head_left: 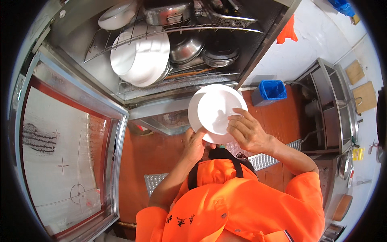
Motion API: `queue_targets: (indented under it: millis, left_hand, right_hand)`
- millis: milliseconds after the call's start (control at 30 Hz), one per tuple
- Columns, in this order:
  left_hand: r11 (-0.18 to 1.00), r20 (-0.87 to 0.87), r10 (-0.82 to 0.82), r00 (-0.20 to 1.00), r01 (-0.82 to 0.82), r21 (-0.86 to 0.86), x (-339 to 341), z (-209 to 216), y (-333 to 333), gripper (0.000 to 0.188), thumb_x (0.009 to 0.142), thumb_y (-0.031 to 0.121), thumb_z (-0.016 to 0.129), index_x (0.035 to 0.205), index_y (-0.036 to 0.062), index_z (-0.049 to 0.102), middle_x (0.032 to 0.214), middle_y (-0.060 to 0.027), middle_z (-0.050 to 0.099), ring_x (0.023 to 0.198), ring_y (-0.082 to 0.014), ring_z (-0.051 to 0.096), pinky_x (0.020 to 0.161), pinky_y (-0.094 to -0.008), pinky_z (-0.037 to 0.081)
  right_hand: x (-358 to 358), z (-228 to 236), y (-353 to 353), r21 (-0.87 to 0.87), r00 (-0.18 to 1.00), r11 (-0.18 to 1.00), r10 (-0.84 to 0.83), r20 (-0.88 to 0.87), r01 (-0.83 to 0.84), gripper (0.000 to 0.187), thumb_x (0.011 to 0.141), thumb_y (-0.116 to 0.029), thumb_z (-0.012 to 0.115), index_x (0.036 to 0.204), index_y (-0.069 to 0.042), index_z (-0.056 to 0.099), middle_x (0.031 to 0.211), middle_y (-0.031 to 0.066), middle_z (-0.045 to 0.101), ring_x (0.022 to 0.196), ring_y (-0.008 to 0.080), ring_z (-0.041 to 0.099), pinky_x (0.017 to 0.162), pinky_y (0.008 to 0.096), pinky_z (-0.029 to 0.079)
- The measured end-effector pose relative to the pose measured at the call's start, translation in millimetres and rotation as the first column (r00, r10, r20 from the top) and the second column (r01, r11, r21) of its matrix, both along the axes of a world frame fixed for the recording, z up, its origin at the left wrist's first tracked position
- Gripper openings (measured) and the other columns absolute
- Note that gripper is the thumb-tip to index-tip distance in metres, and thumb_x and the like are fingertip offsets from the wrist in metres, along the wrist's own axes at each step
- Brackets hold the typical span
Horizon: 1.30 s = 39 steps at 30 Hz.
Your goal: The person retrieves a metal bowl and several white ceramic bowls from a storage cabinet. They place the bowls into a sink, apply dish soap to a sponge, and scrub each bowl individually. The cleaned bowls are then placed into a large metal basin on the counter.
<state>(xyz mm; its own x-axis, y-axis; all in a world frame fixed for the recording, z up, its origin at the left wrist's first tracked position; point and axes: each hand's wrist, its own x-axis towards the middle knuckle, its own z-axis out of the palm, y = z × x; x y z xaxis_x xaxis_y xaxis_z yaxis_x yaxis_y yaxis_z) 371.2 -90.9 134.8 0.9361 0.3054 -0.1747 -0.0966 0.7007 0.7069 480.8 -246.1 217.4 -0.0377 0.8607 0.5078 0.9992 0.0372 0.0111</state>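
Note:
A round white plate (193, 109) with a wide rim is held up in front of me, its inner face brightly lit and crossed by hand shadows. My left hand (195, 146) grips its lower left edge, with the thumb over the rim and the other fingers mostly hidden below. From the right, my right hand (248, 132) reaches over the rim. Its fingers are apart and their tips lie on the plate's face; the thumb does not show clearly.
Ahead stands an open cabinet with wire racks (173, 30), holding stacked white plates (141, 60), metal pans (186, 49) and a white bowl (117, 16). A cabinet door (64, 161) swings out at left. Right are a blue-lined bin (272, 92) and a metal shelf unit (328, 109).

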Motion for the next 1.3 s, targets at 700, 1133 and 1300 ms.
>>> queue_targets:
  millis: [700,1133,1300]
  left_hand:
    - [0.908,-0.049,-0.403,0.914,0.406,0.102,-70.1,-31.5,-43.7,0.025,0.090,0.014,0.051,0.101,-0.0074,0.056,0.079,-0.0125,0.063,0.054,-0.0160,0.058,0.043,-0.0264,0.047]
    - [0.950,-0.125,-0.286,0.950,0.298,0.092,-212.4,-74.6,-232.0,0.027,0.091,0.017,0.051,0.101,-0.0071,0.056,0.077,-0.0110,0.063,0.052,-0.0144,0.057,0.043,-0.0251,0.046]
    - [0.966,-0.173,-0.235,0.956,0.249,0.065,-274.3,-83.2,-294.5,0.027,0.091,0.019,0.050,0.098,-0.0072,0.056,0.076,-0.0103,0.062,0.049,-0.0125,0.055,0.042,-0.0237,0.045]
  right_hand:
    - [-71.2,-6.1,-86.1,0.040,0.680,0.717,-0.640,-0.357,0.696,0.036,0.069,-0.014,0.073,0.098,0.000,0.059,0.104,0.0174,0.060,0.103,0.0351,0.056,0.088,0.0424,0.043]
    - [-167.1,-99.0,-251.4,-0.429,0.319,0.767,-0.606,-0.729,0.477,0.044,0.072,-0.027,0.069,0.093,0.011,0.062,0.096,0.0250,0.060,0.083,0.0312,0.063,0.068,0.0390,0.049]
    - [-221.0,-118.4,-304.1,-0.475,0.150,0.790,-0.563,-0.813,0.389,0.037,0.071,-0.019,0.064,0.086,0.014,0.061,0.087,0.0288,0.061,0.075,0.0333,0.065,0.061,0.0397,0.051]
